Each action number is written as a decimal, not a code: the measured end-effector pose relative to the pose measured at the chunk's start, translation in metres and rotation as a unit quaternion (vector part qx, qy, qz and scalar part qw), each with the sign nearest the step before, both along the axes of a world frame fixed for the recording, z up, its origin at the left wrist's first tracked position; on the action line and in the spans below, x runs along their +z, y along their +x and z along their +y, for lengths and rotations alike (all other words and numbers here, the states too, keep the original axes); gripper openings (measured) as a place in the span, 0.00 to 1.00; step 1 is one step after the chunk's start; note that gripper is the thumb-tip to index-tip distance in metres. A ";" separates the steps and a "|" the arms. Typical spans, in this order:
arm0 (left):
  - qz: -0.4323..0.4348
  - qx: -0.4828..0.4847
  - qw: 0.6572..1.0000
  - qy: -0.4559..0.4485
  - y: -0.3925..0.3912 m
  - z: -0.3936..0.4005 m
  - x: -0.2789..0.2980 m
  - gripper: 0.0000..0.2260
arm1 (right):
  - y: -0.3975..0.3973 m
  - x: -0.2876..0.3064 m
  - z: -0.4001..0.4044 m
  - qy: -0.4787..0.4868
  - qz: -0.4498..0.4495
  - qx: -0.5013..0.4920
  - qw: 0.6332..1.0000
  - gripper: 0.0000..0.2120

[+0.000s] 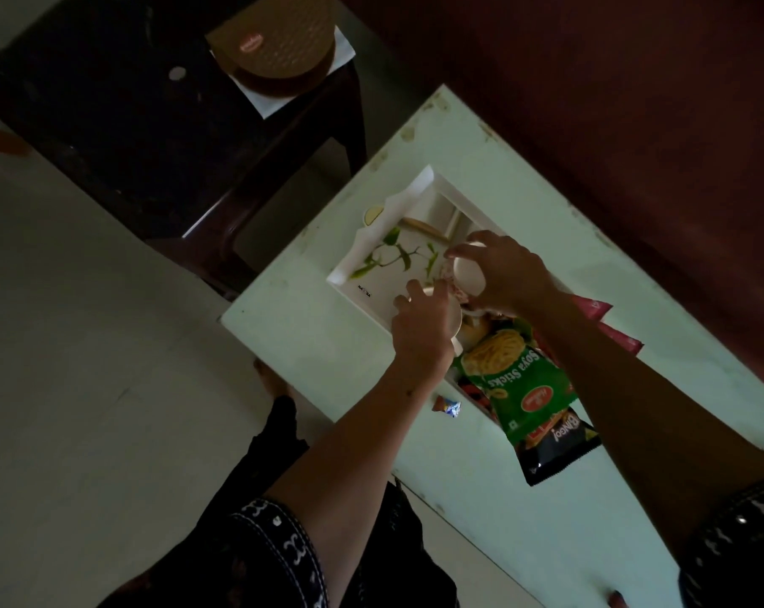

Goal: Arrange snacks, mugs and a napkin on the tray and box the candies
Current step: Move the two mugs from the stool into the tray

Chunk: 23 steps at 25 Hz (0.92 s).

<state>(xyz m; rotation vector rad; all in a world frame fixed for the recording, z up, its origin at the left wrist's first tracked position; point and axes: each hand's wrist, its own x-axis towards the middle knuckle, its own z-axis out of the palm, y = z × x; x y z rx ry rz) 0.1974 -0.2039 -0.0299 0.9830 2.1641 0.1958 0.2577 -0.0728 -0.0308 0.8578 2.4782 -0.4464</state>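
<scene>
**Over the tray, a mug in each hand**

Over the near end of the tray [373, 274] both hands are at work, each one wrapped round a white mug. Left hand [421, 333] comes in from below, fingers curled over the rim of the left mug [452, 320], clamped on it, the cup mostly hidden under the palm. Right hand [505, 274] sits just beyond and to the right, fingers closed round the right mug [468, 274], its pale side turned up toward the camera. The two mugs are very near each other, perhaps touching; cannot tell for sure in this dim light.

Past the fingertips, the tray shows green leaf print and a bare white floor, with a raised rim on the far side. Back toward the wrists, snack packs lie piled on the pale table [310, 326]: a green pack [516, 379] on top, a black pack [555, 449] under it, red packs [608, 322] poking out beyond the right forearm. Just beside the left wrist, one small wrapped candy [448, 406] lies alone on the table.

Well beyond the hands, a brown box [274, 41] rests on a white napkin [257, 96] on a dark stool [108, 125]
</scene>
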 end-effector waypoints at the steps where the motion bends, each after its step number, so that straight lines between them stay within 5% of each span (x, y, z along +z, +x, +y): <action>1: 0.002 0.002 1.000 0.003 0.001 0.000 -0.002 0.25 | 0.002 -0.003 0.000 0.000 0.005 -0.002 1.000 0.37; 6: 0.022 0.000 1.000 0.013 0.006 0.000 -0.009 0.29 | 0.008 -0.007 0.000 -0.006 0.023 -0.011 1.000 0.37; 15: -0.050 0.016 0.999 0.016 -0.017 -0.011 0.009 0.51 | 0.003 0.027 0.000 -0.042 0.014 -0.093 0.995 0.46; 18: -0.055 0.050 0.997 0.035 -0.051 -0.027 0.027 0.49 | -0.009 0.047 -0.006 -0.048 0.042 -0.130 0.990 0.41; 23: -0.036 0.126 0.988 0.081 -0.137 -0.046 0.058 0.32 | -0.058 0.076 -0.025 -0.063 0.109 -0.185 0.975 0.32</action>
